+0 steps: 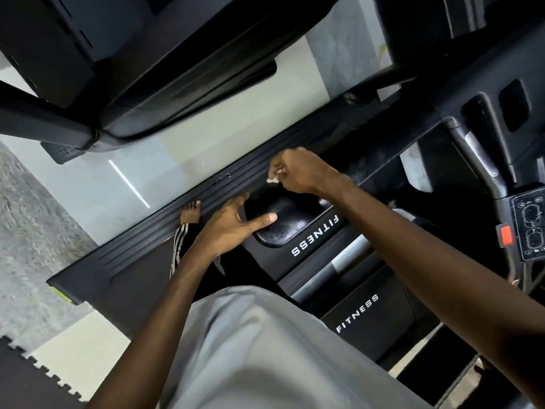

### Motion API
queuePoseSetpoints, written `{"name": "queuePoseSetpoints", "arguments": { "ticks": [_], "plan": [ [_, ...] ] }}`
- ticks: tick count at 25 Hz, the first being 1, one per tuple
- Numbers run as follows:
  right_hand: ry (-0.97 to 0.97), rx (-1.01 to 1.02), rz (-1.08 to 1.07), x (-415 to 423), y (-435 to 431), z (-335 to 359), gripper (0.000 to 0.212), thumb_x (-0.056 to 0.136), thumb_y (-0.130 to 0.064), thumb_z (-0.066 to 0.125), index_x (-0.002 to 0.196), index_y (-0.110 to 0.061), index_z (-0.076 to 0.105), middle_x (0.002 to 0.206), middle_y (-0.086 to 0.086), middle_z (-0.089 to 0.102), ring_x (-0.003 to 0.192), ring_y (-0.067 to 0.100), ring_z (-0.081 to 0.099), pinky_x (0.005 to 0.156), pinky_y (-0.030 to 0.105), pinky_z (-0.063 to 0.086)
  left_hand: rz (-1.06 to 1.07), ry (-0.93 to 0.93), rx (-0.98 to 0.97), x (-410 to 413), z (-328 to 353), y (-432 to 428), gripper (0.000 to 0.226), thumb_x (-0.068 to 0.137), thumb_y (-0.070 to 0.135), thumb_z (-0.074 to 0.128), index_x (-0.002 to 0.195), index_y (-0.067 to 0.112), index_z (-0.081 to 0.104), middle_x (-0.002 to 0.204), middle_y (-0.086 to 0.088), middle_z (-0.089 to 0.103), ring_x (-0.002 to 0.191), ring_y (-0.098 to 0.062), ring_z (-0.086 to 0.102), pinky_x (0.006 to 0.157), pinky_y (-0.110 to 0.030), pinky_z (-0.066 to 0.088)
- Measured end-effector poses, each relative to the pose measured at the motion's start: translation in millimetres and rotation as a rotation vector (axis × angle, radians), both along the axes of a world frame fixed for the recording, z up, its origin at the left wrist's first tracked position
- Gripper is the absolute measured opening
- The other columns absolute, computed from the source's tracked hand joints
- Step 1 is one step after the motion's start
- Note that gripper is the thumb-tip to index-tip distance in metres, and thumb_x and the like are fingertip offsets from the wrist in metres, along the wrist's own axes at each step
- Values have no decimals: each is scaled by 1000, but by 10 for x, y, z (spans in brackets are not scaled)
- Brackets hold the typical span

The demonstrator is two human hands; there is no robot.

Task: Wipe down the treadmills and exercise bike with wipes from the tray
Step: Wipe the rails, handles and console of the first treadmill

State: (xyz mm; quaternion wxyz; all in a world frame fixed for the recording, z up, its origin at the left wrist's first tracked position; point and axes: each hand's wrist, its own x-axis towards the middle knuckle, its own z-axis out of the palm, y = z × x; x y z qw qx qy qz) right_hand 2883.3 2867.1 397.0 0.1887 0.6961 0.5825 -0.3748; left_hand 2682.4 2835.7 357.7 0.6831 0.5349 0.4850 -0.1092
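Clutching wipe (273, 178), right hand (299, 172) fingers (279, 166) curled; left hand (228, 227) splayed open on treadmill (295, 228).

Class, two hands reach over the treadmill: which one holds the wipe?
The right hand grips the white wipe; the left hand rests open on the black cover.

Person wears loose light-grey top (250, 349), plain, soft folds. Dark trousers (191, 236) w/ white side stripes down the leg. Foot (191, 212) bare, toes showing. Forearms (177, 290) bare, no sleeve reaching them; left hand (233, 222) & right hand (298, 172) bare too.
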Motion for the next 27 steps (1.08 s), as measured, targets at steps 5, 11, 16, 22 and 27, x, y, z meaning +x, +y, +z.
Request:
{"name": "queuePoseSetpoints", "arguments": {
  "ticks": [5, 11, 16, 22, 27],
  "plan": [
    [-164, -37, -41, 80, 166, -153, 24, 85, -10, 55, 98, -8, 76, 101, 16, 75, 102, 33, 70, 92, 39, 56, -49, -21, -16, -11, -19, 79, 94, 78, 69, 67, 156, 29, 34, 160, -1, 37, 148, -19, 28, 104, -19, 22],
    [-208, 38, -127, 135, 17, -86, 23, 85, -7, 59, 99, -8, 77, 102, 16, 73, 100, 33, 69, 89, 40, 58, -130, -59, -61, 17, -42, 135, 87, 84, 60, 68, 157, 32, 30, 162, 6, 31, 149, -17, 22, 90, -10, 12],
    [-50, -56, -39, -26, 61, -153, 23, 87, -10, 58, 97, -14, 78, 103, 6, 76, 103, 21, 70, 94, 34, 55, -74, -123, -123, 13, -160, 178, 128, 55, 81, 75, 159, 27, 23, 160, 8, 34, 145, -11, 36, 109, -23, 27],
    [-68, 151, -263, 221, -130, 10, 23, 90, -8, 58, 97, -14, 79, 103, 8, 75, 102, 21, 69, 95, 25, 51, -62, -121, -140, 53, -139, 155, 102, 64, 65, 83, 146, 26, 39, 123, 9, 56, 86, 17, 57, 82, -8, 46],
    [-109, 571, -392, 146, -905, 366, 22, 96, -9, 55, 109, -11, 73, 106, 8, 64, 97, 25, 62, 84, 32, 54, -207, -57, 129, 171, 125, 99, 84, 71, 77, 62, 143, 42, 38, 148, 5, 48, 131, -17, 49, 112, -43, 40]
  ]
}}
